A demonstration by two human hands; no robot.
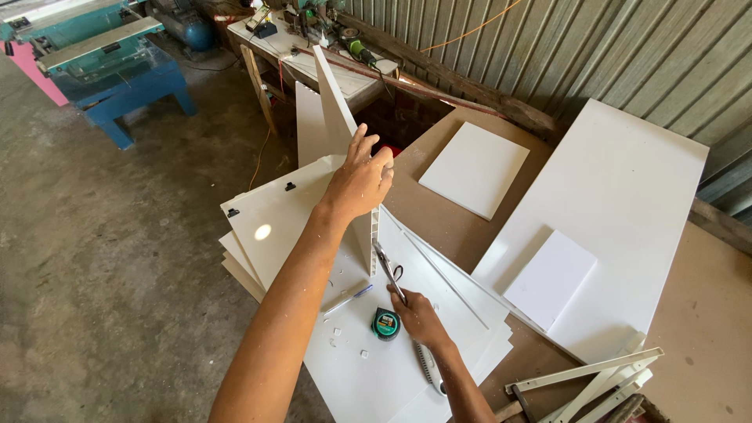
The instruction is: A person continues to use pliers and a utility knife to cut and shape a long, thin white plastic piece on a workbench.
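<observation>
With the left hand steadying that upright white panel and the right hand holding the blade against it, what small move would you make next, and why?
Probably draw the utility knife down the upright panel's edge: the right hand has its blade there, while the left hand braces the panel from above.

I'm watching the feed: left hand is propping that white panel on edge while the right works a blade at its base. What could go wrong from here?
1. The right hand points the utility knife toward the upright panel; a slip could send it toward the left hand or forearm.
2. Only that hand steadies the tall panel, so it may tip.
3. The tape measure and pen lie close by and could be knocked off the stacked sheets.
</observation>
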